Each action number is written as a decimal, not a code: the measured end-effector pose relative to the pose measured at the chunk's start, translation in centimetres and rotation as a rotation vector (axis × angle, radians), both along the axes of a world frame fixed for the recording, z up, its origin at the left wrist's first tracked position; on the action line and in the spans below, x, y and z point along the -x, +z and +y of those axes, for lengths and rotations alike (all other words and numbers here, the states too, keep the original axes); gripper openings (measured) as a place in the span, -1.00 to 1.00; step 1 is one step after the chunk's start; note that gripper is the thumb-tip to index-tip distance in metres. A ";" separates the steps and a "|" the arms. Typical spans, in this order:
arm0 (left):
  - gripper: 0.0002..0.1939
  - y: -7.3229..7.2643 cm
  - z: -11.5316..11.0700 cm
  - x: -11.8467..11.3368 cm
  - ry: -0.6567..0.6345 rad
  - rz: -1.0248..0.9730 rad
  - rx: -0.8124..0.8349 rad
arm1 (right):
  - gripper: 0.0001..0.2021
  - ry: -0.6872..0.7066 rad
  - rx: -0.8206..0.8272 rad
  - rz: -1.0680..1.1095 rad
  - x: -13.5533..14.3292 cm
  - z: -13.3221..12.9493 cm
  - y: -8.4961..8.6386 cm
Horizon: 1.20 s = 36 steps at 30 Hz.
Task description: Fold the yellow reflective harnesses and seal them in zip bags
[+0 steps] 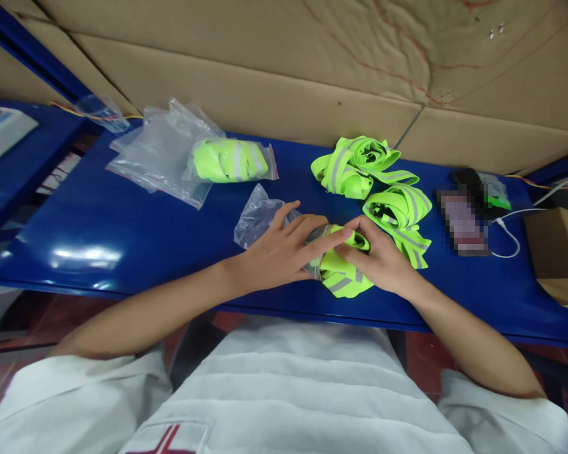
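At the table's front, a neon yellow-green bundle with grey stripes [344, 277] is partly inside the mouth of a clear plastic bag [258, 217]. My left hand [291, 249] wraps round the bag near its opening, with the index finger stretched over the bundle. From the other side my right hand [378, 255] grips the bundle's top edge between thumb and fingers. The rest of the bag lies crumpled beyond my left hand. Behind it sits a bagged neon bundle [231, 161]. Loose neon strap bundles [355, 164] [400, 208] lie beyond my right hand.
Flat clear bags [156, 151] are piled at the back left, near a clear plastic cup [103, 113]. A phone [462, 224], a white cable [518, 243] and a cardboard box [556, 246] are on the right. A cardboard-covered wall [265, 75] borders the blue table [170, 239].
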<state>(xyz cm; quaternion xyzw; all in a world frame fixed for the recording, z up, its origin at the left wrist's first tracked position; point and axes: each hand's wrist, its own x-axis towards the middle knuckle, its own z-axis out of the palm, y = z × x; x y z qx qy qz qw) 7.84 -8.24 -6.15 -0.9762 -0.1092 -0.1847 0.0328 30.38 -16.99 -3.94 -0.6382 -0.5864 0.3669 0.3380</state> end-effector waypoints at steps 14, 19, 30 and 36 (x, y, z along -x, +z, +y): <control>0.06 -1.0 -1.1 -0.9 -0.025 -0.033 -0.038 | -0.81 0.049 -0.178 0.031 0.8 0.0 -1.3; -0.03 -1.1 -1.1 -1.3 -0.037 -0.057 -0.085 | -0.79 0.004 -0.308 -0.133 0.5 -0.1 -0.9; -0.06 -0.1 -0.4 -0.5 -0.106 -0.084 0.021 | -0.61 -0.056 -0.299 -0.146 -1.0 0.8 -0.8; 0.06 -0.2 0.0 -0.3 0.004 -0.004 0.156 | -0.63 0.112 -0.204 -0.140 -0.9 0.2 0.0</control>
